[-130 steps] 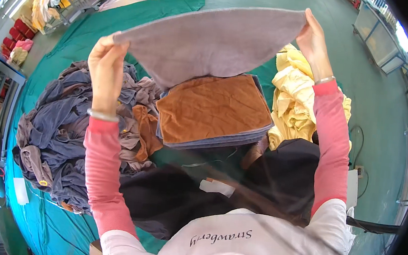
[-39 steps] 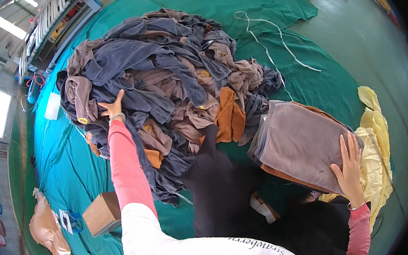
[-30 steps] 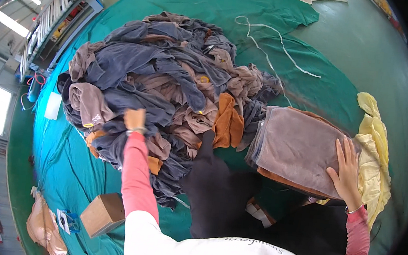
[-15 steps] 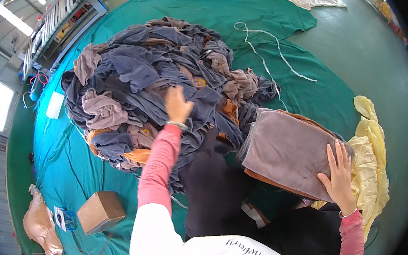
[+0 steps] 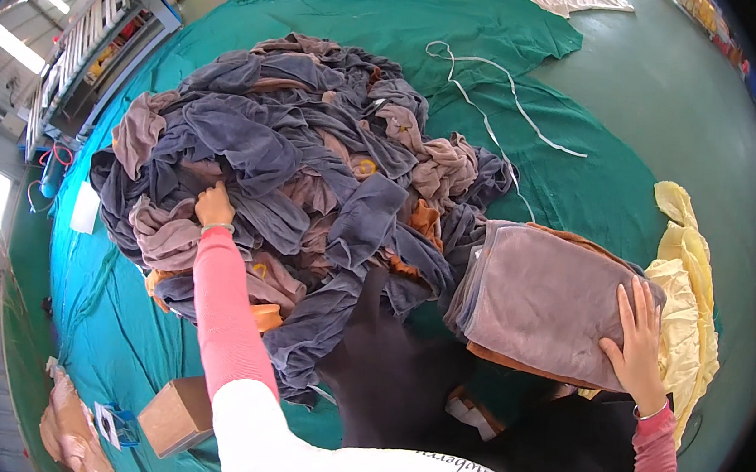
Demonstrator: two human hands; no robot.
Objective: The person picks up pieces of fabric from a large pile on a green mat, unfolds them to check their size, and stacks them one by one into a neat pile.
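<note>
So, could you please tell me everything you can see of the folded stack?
The stack is a neat, roughly rectangular block of folded cloths, soft and plush-looking. Its top cloth is mauve-grey and nearly smooth; rust-brown edges show beneath at the near and far sides, bluish-grey ones at the left. It lies flat, apparently on the green sheet, between the loose pile and the yellow cloth. The right grip, spread open, rests on its right end.

Right fingers (image 5: 640, 304) flat on stacked cloths (image 5: 540, 297)
</note>
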